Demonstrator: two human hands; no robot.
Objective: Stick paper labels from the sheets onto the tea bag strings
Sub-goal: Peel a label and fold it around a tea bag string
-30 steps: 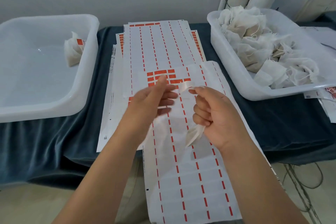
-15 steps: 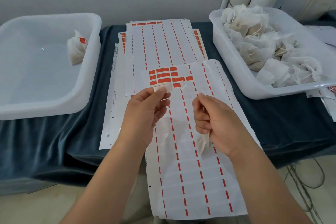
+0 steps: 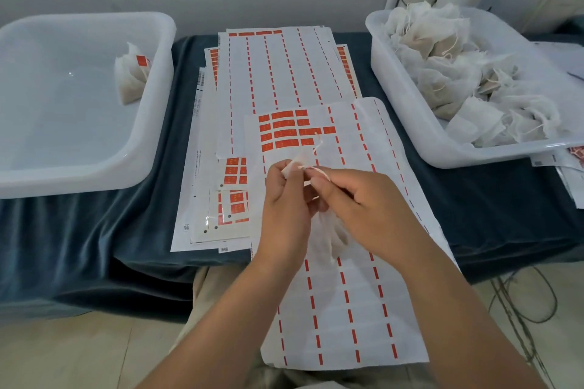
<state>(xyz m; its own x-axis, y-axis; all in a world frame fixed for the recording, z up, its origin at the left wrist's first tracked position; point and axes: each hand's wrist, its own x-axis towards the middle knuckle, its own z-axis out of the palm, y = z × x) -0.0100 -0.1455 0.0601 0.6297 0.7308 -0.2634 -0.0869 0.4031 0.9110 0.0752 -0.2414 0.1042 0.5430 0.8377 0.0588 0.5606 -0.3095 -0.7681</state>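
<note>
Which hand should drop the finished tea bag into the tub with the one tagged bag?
Probably the left hand. The tub holding the tagged bag sits on that side, while the right hand is nearer the bin of untagged bags.

The cloth [image 3: 94, 246] over the table is dark teal. Both tubs [image 3: 151, 142] are milky white plastic. The label sheets [image 3: 347, 309] are white with dashed red lines running lengthwise, and the unused labels [image 3: 284, 129] form a block of orange-red rectangles. The tea bags [image 3: 442, 73] are off-white gauze with pale strings. One tea bag [image 3: 129, 79] in the left tub carries an orange-red label.
</note>
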